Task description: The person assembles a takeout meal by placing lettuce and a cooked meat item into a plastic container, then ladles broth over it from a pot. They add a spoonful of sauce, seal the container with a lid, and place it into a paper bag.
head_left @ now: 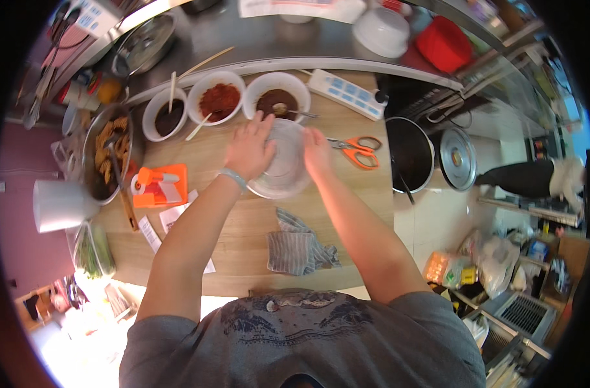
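Observation:
Between my hands on the wooden table is a round, translucent plastic bowl (286, 155), somewhat blurred; whether a lid covers it I cannot tell. My left hand (250, 147) lies along its left rim with the fingers stretched out and apart. At the opposite rim, the fingers of my right hand (316, 154) are closed round the edge, partly hidden. Just beyond stands a white bowl of brown sauce (269, 102) with a spoon in it. Orange-handled scissors (361, 154) lie to the right of my right hand.
Bowls of red paste (218, 102) and dark sauce (167, 120) stand at the back left, near a metal pot of brown food (94, 169). An orange tape dispenser (159, 186) and striped cloth (295, 249) lie nearer. Beyond the table's right edge is a deep pot (429, 147).

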Motion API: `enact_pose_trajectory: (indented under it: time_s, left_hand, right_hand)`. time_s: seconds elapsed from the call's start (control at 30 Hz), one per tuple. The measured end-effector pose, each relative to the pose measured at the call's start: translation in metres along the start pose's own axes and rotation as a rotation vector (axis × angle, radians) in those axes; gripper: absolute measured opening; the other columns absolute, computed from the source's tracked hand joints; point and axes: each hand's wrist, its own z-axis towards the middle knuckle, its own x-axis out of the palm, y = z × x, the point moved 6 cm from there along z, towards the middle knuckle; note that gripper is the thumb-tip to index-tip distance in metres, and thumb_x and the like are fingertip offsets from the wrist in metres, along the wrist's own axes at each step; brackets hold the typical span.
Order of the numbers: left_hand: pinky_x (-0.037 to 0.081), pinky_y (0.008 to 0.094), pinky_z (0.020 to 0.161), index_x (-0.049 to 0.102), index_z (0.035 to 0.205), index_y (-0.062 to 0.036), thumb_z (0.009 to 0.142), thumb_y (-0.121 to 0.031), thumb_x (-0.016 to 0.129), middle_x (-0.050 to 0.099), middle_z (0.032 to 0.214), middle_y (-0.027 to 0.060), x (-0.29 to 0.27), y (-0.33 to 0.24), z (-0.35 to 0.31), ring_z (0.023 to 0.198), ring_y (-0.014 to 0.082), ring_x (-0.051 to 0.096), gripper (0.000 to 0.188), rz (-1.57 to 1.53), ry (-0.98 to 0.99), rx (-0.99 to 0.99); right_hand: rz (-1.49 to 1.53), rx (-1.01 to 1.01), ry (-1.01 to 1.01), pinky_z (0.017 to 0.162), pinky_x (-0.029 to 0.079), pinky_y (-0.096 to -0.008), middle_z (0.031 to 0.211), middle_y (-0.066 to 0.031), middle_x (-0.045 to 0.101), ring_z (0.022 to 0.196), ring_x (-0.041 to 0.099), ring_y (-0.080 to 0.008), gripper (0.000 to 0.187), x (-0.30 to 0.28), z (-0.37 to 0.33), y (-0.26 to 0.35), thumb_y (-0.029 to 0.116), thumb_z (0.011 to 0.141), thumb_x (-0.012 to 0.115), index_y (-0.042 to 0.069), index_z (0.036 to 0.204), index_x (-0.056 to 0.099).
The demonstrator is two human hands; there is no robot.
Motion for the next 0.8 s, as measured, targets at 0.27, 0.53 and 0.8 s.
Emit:
enact_pose_trajectory:
  time_s: [0.27, 0.53, 0.8]
  left_hand:
    - [0.014, 0.0644, 0.109, 0.034, 0.147, -0.0266, 0.089, -0.046, 0.05, 0.019, 0.157, 0.0122, 0.03, -0.076, -0.053, 0.141, 0.0437, 0.016, 0.063, 0.387, 0.031, -0.055]
    - [0.018, 0.0582, 0.111, 0.031, 0.148, -0.0242, 0.087, -0.04, 0.057, 0.018, 0.157, 0.0105, 0.034, -0.074, -0.055, 0.143, 0.038, 0.018, 0.068, 0.379, 0.044, 0.02]
    - [0.025, 0.056, 0.109, 0.024, 0.15, -0.0175, 0.086, -0.014, 0.059, 0.02, 0.156, 0.0137, 0.06, -0.114, -0.073, 0.139, 0.0408, 0.024, 0.074, 0.535, 0.061, -0.191]
  right_hand:
    - [-0.182, 0.083, -0.069, 0.093, 0.044, -0.0456, 0.116, -0.0215, 0.061, 0.111, 0.056, -0.0387, 0.037, -0.007, 0.002, -0.005, 0.033, 0.096, 0.045, 0.004, 0.115, 0.06]
    - [0.123, -0.314, 0.026, 0.084, 0.047, -0.0303, 0.107, -0.0137, 0.058, 0.098, 0.058, -0.0227, 0.026, -0.139, -0.15, 0.002, 0.015, 0.094, 0.053, -0.001, 0.115, 0.058]
    - [0.079, 0.251, -0.278, 0.085, 0.047, -0.0276, 0.103, -0.0042, 0.064, 0.095, 0.058, -0.0139, 0.017, -0.539, -0.255, -0.159, 0.005, 0.094, 0.051, 0.004, 0.107, 0.062]
